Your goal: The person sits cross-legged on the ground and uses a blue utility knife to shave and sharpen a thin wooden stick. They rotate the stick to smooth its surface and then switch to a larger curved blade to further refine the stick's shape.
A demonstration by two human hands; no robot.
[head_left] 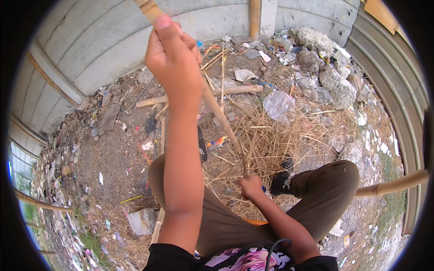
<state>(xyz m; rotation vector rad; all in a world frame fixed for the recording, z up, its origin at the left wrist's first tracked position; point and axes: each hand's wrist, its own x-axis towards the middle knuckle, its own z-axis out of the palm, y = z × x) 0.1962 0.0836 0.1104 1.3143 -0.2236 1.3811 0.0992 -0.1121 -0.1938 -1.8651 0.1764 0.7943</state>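
My left hand (174, 58) is raised at the upper left, fingers closed and thumb pressed along a flat bamboo strip (148, 9). A long bamboo piece (222, 119) slants from behind my left wrist down to my right hand. It looks like the same strip, though my hand hides the join. Low in the middle, between my knees, my right hand (251, 186) is closed around the lower end, where the piece looks darker and narrower. Under it lies a heap of dry straw and thin shavings (264, 140).
A thick bamboo pole (239, 89) lies across the ground ahead, with thin strips (222, 67) over it. Concrete chunks (337, 86) and a clear plastic bag (279, 106) lie right of it. Grey panel walls (203, 27) surround the littered dirt. Another pole (393, 184) juts in at right.
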